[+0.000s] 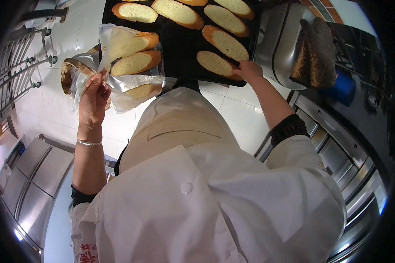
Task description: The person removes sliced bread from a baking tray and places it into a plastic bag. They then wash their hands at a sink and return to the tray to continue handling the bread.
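Observation:
Several toasted bread slices (223, 42) lie on a black baking tray (181, 56). My left hand (95, 87) pinches the edge of a clear plastic bag (118, 92), which spreads over the tray's left edge. Bread slices (136, 63) show in and at the mouth of this bag; which of them are fully inside I cannot tell. At the tray's near right corner, my right hand (250, 70) has its fingertips on the end of a bread slice (215, 64) that lies on the tray.
Beyond the tray's right edge stands a rounded metal appliance (283, 42) with a dark oven mitt (312, 52) on it. A blue container (342, 87) is beside the mitt. Wire racks (19, 62) stand at the left, above steel cabinet doors (36, 184). Tiled floor (230, 111) shows below.

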